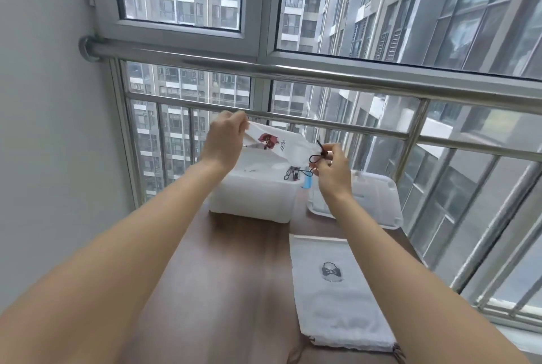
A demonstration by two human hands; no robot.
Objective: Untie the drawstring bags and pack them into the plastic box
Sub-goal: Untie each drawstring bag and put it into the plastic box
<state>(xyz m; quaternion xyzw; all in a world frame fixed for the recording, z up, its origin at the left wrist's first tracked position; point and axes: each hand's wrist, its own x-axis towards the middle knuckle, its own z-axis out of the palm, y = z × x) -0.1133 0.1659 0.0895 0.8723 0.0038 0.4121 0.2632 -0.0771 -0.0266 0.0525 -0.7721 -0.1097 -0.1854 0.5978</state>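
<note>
A white drawstring bag with a red print [277, 143] hangs stretched above the open translucent plastic box [252, 196]. My left hand [224, 136] pinches the bag's far corner. My right hand [330, 167] pinches the black drawstring [318, 155] at the bag's gathered mouth. Inside the box lie white bags with dark cords [291, 173]. A second white drawstring bag with a black bow print [334, 284] lies flat on the brown table [223, 275], its gathered end toward me.
The box's white lid [378, 202] lies on the table to the right of the box. A steel railing [293, 72] and window glass stand right behind the table. A pale wall closes the left side.
</note>
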